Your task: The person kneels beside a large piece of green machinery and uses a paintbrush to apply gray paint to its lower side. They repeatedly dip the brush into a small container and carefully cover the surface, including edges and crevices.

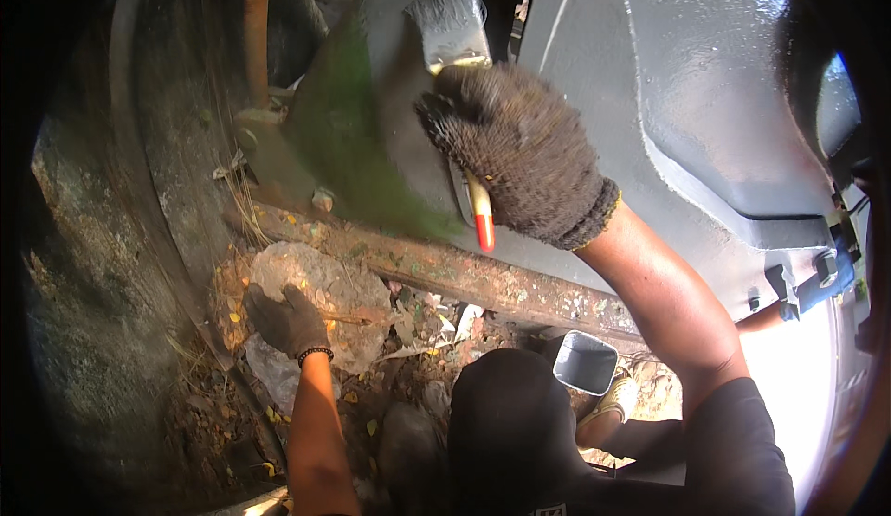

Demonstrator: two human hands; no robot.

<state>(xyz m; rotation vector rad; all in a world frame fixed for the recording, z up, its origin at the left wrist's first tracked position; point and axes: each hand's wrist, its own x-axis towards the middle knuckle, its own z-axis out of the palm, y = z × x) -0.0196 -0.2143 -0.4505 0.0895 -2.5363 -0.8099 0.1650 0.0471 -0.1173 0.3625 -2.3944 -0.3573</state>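
Paintbrush (452, 29) is held upright in the right hand (520, 154), near the top middle of the view, with its grey-laden bristles pressed against the grey-painted metal body (705, 80). The gloved fingers (455, 108) are wrapped tightly around the ferrule and handle, and the handle's red tip (484, 233) is seen sticking out below the glove. A green unpainted patch (353, 145) is left on the metal just left of the brush. The left hand (286, 319), also gloved, is laid flat with fingers spread on a pale rock (325, 284) on the ground, holding nothing. A rusty bar (483, 279) is seen running between the two hands. A small grey paint container (586, 363) is set low on the ground, near the right forearm
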